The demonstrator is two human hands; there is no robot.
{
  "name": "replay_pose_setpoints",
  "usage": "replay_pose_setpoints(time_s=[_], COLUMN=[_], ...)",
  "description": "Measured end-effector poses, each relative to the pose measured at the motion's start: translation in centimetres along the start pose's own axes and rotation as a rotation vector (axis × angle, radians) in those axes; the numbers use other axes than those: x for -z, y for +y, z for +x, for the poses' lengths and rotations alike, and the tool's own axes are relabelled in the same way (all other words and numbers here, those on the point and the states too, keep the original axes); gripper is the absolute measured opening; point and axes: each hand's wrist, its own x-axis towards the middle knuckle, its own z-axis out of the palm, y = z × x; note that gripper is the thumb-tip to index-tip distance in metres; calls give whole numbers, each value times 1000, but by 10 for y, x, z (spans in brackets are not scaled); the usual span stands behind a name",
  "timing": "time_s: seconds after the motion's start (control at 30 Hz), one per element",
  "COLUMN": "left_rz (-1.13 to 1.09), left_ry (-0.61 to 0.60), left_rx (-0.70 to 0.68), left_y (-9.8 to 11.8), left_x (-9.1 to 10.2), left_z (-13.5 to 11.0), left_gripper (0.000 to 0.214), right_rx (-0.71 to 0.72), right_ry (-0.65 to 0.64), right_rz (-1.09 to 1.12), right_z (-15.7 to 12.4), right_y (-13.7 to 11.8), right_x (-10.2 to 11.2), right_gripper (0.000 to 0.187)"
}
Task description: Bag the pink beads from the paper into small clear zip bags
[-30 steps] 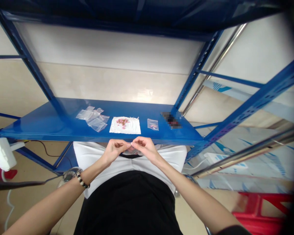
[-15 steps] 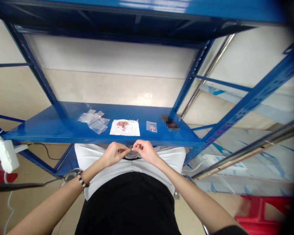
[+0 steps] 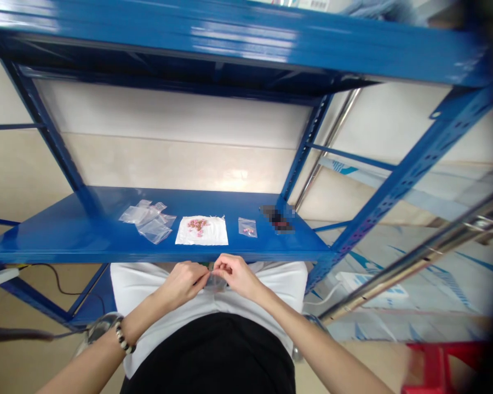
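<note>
Clear plastic bags (image 3: 145,220), a white sheet (image 3: 201,238) of pink beads (image 3: 197,226) and a small bag (image 3: 247,227) lie on a blue metal shelf (image 3: 45,242).

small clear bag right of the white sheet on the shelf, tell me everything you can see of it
The small clear plastic bag lies flat on the blue metal shelf, between the white sheet and a blurred-out object. It is roughly rectangular and see-through, with a few small pink pieces inside near its lower edge. Whether it is sealed is too small to tell. No hand touches it.
</note>
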Motion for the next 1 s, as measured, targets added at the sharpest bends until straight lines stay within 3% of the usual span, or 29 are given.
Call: replay_pose_setpoints(time_s=[0.4,0.5,0.6,0.7,0.8,1.0], left_rz=[-162,-200,-232,-253,-258,-170], left_ry=[57,85,102,116,132,167], left_rx=[83,111,112,125,154,261], left_y=[5,7,8,11,12,2], left_x=[15,17,22,28,34,40], left_z=[-4,-5,-7,-6,-3,-5], left_gripper=[29,32,34,33,32,32], right_rx=[45,50,20,-16,-82,-235], right_ry=[31,70,134,295,460,412], right_rz=[71,108,242,342,261,-131], right_z=[1,3,14,36,61,96], right_y=[-13,-17,-15,-1,24,71], right_x=[15,30,58,93,121,140], right_gripper=[11,13,15,23,35,36])
